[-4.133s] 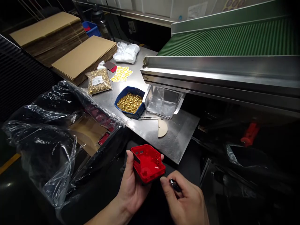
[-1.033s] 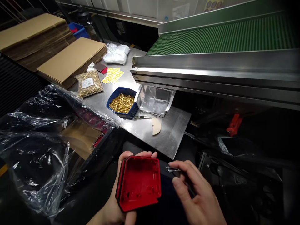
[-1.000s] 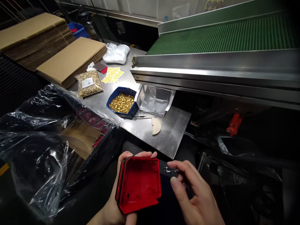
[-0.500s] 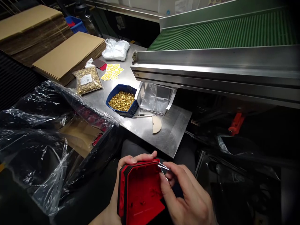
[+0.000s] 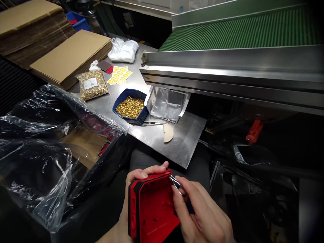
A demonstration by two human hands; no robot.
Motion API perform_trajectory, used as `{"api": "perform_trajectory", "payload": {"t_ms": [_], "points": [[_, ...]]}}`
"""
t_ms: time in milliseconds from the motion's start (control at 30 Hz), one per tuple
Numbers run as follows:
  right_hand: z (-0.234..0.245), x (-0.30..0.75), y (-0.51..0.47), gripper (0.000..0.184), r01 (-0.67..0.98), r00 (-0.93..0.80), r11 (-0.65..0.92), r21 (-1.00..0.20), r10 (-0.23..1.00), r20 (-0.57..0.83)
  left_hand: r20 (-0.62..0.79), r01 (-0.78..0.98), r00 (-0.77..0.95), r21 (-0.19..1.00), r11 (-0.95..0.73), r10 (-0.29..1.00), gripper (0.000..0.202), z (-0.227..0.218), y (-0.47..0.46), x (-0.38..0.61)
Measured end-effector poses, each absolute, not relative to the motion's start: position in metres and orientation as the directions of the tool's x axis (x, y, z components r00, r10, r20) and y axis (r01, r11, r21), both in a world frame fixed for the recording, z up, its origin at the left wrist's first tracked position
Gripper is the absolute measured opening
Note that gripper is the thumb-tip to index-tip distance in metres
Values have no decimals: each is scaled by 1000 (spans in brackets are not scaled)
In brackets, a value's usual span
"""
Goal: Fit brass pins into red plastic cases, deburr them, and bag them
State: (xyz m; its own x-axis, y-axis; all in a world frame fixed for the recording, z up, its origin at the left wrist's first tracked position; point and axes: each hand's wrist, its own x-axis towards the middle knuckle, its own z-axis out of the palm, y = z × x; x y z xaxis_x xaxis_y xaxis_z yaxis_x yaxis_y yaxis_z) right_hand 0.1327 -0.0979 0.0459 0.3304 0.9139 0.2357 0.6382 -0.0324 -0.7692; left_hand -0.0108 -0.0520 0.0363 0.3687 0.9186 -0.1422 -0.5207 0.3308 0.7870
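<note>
My left hand is wrapped round a red plastic housing with a black edge strip, its hollow inside facing me. Fingers of that hand lie over the housing's top edge. In my right hand a pair of metal tweezers is pinched between thumb and forefinger. The tweezer tips touch the housing's upper right corner; whether a small part sits between them, I cannot make out. Beyond the hands, a blue bin of small brass-coloured parts stands on the metal table.
A conveyor with a green belt runs across the upper right. A pale disc piece, a white tray, a bag of brass parts and yellow stickers lie on the table. Black plastic lines a box at left.
The camera view has shifted slightly. Both hands keep their hold on the housing and the tweezers, and the tweezer tips stay at the same corner.
</note>
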Motion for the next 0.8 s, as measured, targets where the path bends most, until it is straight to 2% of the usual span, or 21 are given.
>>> {"api": "perform_trajectory", "payload": {"t_ms": [133, 267, 367, 433, 500, 533, 600, 633, 700, 733, 800], "points": [[46, 133, -99, 29, 671, 290, -12, -741, 924, 248, -109, -492, 367, 820, 292, 924, 80, 32, -54, -11], [44, 130, -100, 31, 666, 299, 8, -746, 913, 277, -102, -459, 337, 850, 258, 936, 73, 31, -55, -12], [41, 129, -99, 33, 640, 302, 41, -767, 905, 300, -117, -418, 359, 867, 271, 926, 78, 35, -53, -12], [37, 133, -98, 29, 588, 329, 22, -809, 907, 263, -143, -449, 348, 842, 298, 927, 71, 34, -54, -12], [32, 140, -97, 20, 449, 457, -108, -887, 881, 124, -192, -529, 291, 784, 325, 937, 49, 28, -55, -10], [29, 144, -97, 16, 326, 533, -193, -925, 846, 11, -230, -569, 266, 747, 345, 936, 37, 24, -56, -10], [23, 151, -96, 20, -7, 592, -310, -951, 764, -254, -309, -612, 263, 679, 405, 914, 21, 16, -57, -8], [21, 152, -96, 25, -176, 544, -340, -924, 748, -379, -329, -615, 284, 658, 434, 901, 19, 14, -58, -7], [18, 150, -95, 34, -396, 358, -396, -829, 765, -536, -304, -603, 320, 666, 440, 897, 32, 11, -60, -5], [18, 148, -94, 37, -428, 286, -423, -799, 775, -564, -271, -589, 327, 691, 419, 905, 45, 11, -61, -3], [21, 145, -91, 37, -383, 253, -454, -804, 786, -565, -218, -563, 369, 721, 404, 904, 75, 9, -66, -2]]}}
